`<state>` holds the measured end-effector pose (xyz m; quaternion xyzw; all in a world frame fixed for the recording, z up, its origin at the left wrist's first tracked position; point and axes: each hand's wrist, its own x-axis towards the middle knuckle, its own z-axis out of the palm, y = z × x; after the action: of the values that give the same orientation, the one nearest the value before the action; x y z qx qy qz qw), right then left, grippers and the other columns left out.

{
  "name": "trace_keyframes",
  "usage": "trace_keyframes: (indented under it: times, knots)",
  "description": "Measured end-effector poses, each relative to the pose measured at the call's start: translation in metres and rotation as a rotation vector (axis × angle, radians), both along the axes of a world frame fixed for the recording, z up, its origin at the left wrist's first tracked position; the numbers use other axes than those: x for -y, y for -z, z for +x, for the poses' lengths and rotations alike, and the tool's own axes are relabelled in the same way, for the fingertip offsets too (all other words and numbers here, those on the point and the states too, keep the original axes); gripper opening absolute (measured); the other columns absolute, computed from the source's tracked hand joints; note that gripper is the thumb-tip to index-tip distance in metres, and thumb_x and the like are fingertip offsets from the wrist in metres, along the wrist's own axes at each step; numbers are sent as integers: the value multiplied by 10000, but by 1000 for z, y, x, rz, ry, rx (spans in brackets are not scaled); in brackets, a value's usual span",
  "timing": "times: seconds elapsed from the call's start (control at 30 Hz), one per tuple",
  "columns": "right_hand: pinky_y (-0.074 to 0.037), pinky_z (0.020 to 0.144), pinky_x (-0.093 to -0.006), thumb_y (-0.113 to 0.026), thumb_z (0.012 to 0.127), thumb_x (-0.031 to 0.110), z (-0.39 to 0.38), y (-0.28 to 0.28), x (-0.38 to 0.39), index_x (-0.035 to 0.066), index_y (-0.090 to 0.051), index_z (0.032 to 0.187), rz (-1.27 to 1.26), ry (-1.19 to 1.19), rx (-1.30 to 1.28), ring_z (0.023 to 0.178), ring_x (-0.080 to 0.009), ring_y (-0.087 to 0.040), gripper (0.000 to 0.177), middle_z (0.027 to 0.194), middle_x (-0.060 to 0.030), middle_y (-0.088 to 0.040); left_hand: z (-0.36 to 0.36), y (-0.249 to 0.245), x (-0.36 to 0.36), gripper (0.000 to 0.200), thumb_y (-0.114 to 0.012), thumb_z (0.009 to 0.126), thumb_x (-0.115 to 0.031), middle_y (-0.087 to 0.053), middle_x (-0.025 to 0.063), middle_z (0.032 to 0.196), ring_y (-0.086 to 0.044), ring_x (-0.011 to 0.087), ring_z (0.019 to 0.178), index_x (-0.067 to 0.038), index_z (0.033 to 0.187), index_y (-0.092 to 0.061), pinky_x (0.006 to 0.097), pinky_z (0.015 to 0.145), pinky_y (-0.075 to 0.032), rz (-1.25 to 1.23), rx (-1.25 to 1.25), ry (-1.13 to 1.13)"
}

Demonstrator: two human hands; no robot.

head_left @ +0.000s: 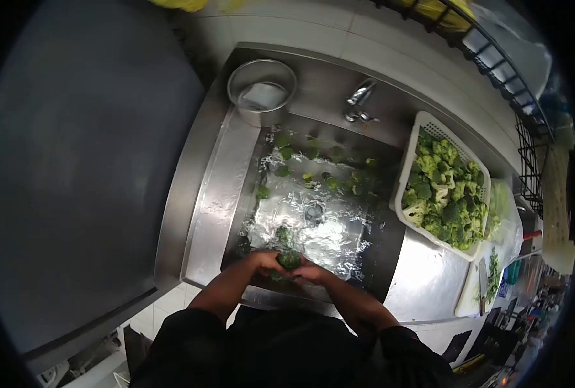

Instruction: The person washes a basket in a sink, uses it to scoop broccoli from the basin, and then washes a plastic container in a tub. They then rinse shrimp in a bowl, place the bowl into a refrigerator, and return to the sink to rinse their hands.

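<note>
Both of my hands meet over the near edge of a steel sink (pixel 391 258) filled with rippling water. My left hand (pixel 268 262) and my right hand (pixel 309 271) hold a dark green broccoli piece (pixel 288 260) between them, the left from its left side and the right from below and right. Under and just beyond the hands, more green shows in the water. Several loose broccoli florets (pixel 331 183) float toward the far side of the sink. The undersides of the fingers are partly hidden.
Right of the sink, a white perforated basket (pixel 400 194) holds many florets. Beside it are a plastic bag (pixel 510 223) and a cutting board (pixel 468 294) with a knife (pixel 482 284) and greens. A metal pot (pixel 261 116) stands back left, near a faucet (pixel 360 97). A wire rack (pixel 504 64) hangs upper right.
</note>
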<state>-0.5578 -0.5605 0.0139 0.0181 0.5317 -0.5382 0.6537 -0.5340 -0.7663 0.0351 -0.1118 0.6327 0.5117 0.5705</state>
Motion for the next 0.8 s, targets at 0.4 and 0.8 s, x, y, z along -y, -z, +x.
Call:
trace_keyframes:
  times: [0.4, 0.8]
  knots:
    - [-523, 644, -283, -746, 687, 74, -96, -205, -77, 94, -307, 1348, -82, 231, -794, 899, -167, -591, 794, 1110, -80, -569, -132, -176, -73, 499, -734, 748, -254, -635, 71, 954, -605, 126, 718, -51, 1153, -524, 262, 511, -497, 277, -386, 4]
    - [-508, 794, -343, -589, 856, 217, -190, -335, -159, 42, -449, 1261, 434, 972, -1516, 1015, -233, -564, 463, 1173, -131, -549, -254, -207, -82, 461, -630, 827, -381, -598, 165, 1091, -603, 280, 948, -66, 1161, -578, 357, 815, -476, -154, -1536, -391]
